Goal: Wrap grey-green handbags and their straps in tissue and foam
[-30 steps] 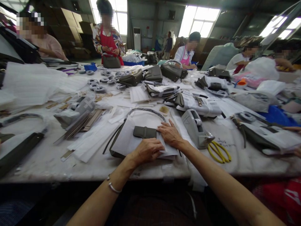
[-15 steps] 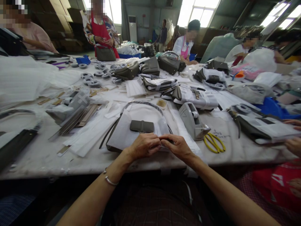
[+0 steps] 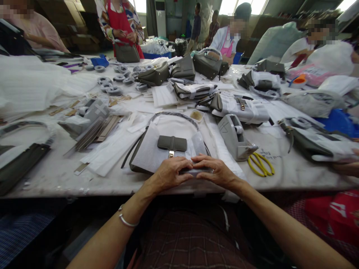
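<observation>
A dark olive handbag (image 3: 146, 153) lies flat in front of me, its front covered with white wrapping paper. Its flap tab (image 3: 172, 143) and a small gold clasp (image 3: 171, 154) show uncovered. The wrapped handle (image 3: 175, 114) arches away from me. My left hand (image 3: 171, 171) and my right hand (image 3: 214, 170) meet at the bag's near edge. Fingers of both rest on top with the thumbs on the near side, pinching the papered edge. The fingertips nearly touch each other, and part of the edge is hidden beneath them.
Right of the bag stand a grey tape dispenser (image 3: 234, 138) and yellow-handled scissors (image 3: 260, 164). Cardboard strips (image 3: 94, 130) and white paper strips (image 3: 112, 153) lie left. More wrapped bags (image 3: 241, 108) and tape rolls (image 3: 112, 89) are farther back. A co-worker's hand (image 3: 346, 166) is at far right.
My hands have moved slightly apart from their close pinch, with the thumbs now lower on the bag's edge. The gold clasp has come into sight. The view has tilted down a little.
</observation>
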Demonstrator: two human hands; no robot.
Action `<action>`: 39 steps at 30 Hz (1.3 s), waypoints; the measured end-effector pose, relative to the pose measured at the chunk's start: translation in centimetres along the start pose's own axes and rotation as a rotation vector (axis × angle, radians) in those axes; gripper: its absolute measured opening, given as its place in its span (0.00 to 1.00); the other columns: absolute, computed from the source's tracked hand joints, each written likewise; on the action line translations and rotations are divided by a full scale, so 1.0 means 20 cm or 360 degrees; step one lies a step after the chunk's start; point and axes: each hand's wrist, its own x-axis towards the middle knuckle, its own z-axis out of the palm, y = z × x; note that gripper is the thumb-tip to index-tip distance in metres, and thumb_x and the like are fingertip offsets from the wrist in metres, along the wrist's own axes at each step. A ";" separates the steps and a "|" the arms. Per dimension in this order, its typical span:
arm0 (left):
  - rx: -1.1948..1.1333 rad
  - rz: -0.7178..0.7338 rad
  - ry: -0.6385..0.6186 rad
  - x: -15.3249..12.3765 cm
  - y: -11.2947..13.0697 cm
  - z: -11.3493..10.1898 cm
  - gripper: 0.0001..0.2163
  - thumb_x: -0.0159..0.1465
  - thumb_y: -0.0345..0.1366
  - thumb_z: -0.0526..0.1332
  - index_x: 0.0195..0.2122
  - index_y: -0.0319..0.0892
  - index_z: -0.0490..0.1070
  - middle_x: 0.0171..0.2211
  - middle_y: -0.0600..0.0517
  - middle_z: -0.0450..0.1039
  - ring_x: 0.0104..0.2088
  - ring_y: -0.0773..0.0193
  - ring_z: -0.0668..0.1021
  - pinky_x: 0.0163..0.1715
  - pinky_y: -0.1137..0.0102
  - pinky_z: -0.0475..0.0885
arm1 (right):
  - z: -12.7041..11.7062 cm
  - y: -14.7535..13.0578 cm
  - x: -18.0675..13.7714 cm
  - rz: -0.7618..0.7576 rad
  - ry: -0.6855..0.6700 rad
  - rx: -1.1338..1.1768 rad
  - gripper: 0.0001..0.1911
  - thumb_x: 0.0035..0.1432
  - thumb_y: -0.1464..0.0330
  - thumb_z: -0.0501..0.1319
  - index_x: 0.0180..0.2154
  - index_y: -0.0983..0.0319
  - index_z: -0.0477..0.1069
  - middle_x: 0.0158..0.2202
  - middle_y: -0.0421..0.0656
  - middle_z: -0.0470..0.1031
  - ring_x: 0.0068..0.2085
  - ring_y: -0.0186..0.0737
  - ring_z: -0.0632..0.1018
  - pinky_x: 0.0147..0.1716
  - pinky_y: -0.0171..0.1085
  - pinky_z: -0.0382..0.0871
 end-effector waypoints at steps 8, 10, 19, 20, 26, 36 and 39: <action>0.0009 0.0056 -0.0069 -0.01 -0.03 0.00 0.12 0.62 0.26 0.60 0.45 0.44 0.70 0.46 0.50 0.74 0.47 0.61 0.75 0.49 0.68 0.69 | 0.04 0.00 -0.03 -0.0177 0.0194 -0.0092 0.17 0.61 0.76 0.60 0.49 0.54 0.74 0.49 0.42 0.80 0.52 0.41 0.79 0.61 0.51 0.65; -0.0024 0.0053 -0.0058 -0.01 -0.04 0.01 0.12 0.62 0.25 0.60 0.45 0.45 0.70 0.46 0.51 0.74 0.47 0.62 0.75 0.49 0.68 0.69 | 0.06 -0.01 -0.03 -0.0208 0.0311 -0.0094 0.15 0.61 0.77 0.60 0.46 0.55 0.75 0.46 0.41 0.81 0.49 0.41 0.81 0.60 0.51 0.68; -0.0125 0.0078 0.0019 -0.01 -0.06 0.02 0.13 0.61 0.22 0.57 0.44 0.44 0.71 0.46 0.51 0.75 0.47 0.63 0.77 0.50 0.70 0.69 | 0.08 -0.04 -0.03 -0.0332 0.0395 -0.0156 0.14 0.60 0.77 0.61 0.45 0.57 0.78 0.45 0.46 0.82 0.49 0.44 0.81 0.59 0.53 0.68; -0.0115 0.0083 0.0023 -0.01 -0.06 0.02 0.13 0.61 0.22 0.57 0.43 0.44 0.72 0.46 0.51 0.75 0.46 0.63 0.77 0.50 0.70 0.70 | 0.08 -0.05 -0.03 -0.0332 0.0378 -0.0152 0.14 0.60 0.77 0.61 0.45 0.57 0.78 0.45 0.46 0.82 0.50 0.44 0.81 0.59 0.54 0.68; -0.0130 0.0052 0.0059 -0.01 -0.04 0.01 0.14 0.60 0.21 0.57 0.44 0.44 0.72 0.45 0.51 0.76 0.46 0.64 0.77 0.49 0.70 0.70 | 0.08 -0.08 -0.03 -0.0181 0.0421 -0.0015 0.12 0.60 0.75 0.63 0.43 0.55 0.79 0.43 0.43 0.82 0.48 0.45 0.81 0.59 0.57 0.66; -0.0139 0.0060 0.0053 -0.02 -0.01 -0.01 0.10 0.59 0.23 0.58 0.38 0.43 0.72 0.42 0.51 0.76 0.43 0.63 0.77 0.47 0.69 0.70 | 0.03 -0.08 -0.05 -0.0207 0.0183 -0.0063 0.10 0.65 0.70 0.60 0.43 0.56 0.79 0.46 0.45 0.81 0.50 0.45 0.81 0.61 0.56 0.65; -0.0116 0.0051 0.0024 -0.01 0.01 -0.03 0.07 0.62 0.26 0.58 0.38 0.43 0.72 0.40 0.51 0.76 0.43 0.63 0.77 0.47 0.69 0.69 | 0.04 -0.08 -0.05 -0.0123 0.0311 -0.0004 0.08 0.64 0.70 0.61 0.38 0.57 0.80 0.40 0.43 0.83 0.45 0.44 0.83 0.59 0.56 0.67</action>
